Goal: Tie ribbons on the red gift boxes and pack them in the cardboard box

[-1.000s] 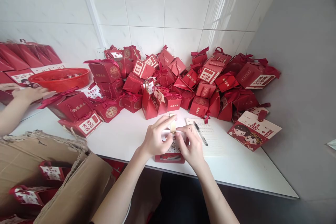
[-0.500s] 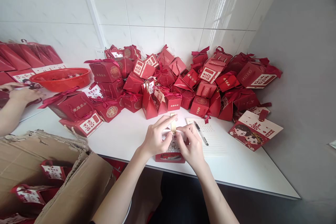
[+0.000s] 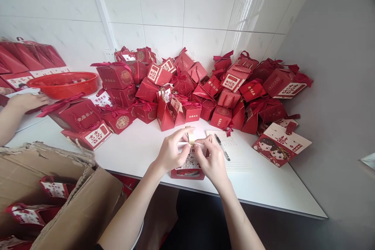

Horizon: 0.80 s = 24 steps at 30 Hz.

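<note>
A small red-and-white gift box point(image 3: 187, 173) with printed figures stands at the table's front edge, a pale gold strap point(image 3: 191, 135) looping up from its top. My left hand point(image 3: 172, 153) pinches the box's top edge beside the strap, its index finger reaching up toward the loop. From the other side, my right hand point(image 3: 213, 159) pinches the same top edge with thumb and fingers, close against the strap's base. Fingers hide part of the box's upper front. Just right of my right hand, a black pen point(image 3: 222, 147) lies on a handwritten sheet of paper point(image 3: 238, 161).
Many red gift boxes point(image 3: 191, 113) are heaped along the tiled wall. A cartoon-printed box point(image 3: 271, 150) stands at the right. Leftward are a red plastic basket point(image 3: 63, 91), a cardboard carton point(image 3: 84, 211) holding red boxes, and another person's hand point(image 3: 25, 101).
The view has shifted slightly. The gold strap now bends into more of a curved loop, while both hands keep their hold at the box top. The other person's hand has moved.
</note>
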Motion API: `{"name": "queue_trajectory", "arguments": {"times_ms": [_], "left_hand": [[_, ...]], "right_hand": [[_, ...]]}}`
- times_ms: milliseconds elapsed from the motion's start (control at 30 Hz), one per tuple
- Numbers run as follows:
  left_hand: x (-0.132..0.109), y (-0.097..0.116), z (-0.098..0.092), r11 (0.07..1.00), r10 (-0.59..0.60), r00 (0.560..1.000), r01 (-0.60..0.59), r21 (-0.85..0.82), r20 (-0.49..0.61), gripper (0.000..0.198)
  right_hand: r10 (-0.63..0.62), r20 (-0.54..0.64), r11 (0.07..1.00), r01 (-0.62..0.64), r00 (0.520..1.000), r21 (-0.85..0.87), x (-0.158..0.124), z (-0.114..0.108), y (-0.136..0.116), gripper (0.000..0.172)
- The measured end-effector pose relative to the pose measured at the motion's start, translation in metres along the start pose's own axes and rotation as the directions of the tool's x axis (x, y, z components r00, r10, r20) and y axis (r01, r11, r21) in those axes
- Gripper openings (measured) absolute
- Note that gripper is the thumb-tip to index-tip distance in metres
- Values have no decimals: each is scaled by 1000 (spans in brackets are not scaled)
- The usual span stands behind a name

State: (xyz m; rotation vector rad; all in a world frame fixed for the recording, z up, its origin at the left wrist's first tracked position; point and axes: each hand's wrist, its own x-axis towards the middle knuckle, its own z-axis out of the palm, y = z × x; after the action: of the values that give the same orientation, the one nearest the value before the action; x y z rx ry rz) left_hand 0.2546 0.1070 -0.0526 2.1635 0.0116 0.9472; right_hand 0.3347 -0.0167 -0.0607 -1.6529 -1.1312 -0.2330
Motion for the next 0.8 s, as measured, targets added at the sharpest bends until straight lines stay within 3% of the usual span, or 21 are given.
{"name": "queue_trajectory", "arguments": {"times_ms": [133,300,433,700,800], "left_hand": [[0,2,1,999,-32,999,32,-34,3,35],[-4,5,0,1000,-28,1000,28,8,-1,36],[-4,5,-1,1000,11,1000,-11,-14,12,35],[-1,3,-6,992,43,992,-29,-120,117,52],[-3,2,-5,991,23,994,-8,-134,108,58]], "right_hand": [[52,7,999,-52,999,-2,1,-2,-2,15],[-4,64,999,2,998,45,-3,-3,2,14],[-18,29,999,16,999,45,-4,-2,4,13],[26,141,986,-49,990,162,6,-8,10,16],[10,117,985,-30,993,171,6,-8,10,15]]}}
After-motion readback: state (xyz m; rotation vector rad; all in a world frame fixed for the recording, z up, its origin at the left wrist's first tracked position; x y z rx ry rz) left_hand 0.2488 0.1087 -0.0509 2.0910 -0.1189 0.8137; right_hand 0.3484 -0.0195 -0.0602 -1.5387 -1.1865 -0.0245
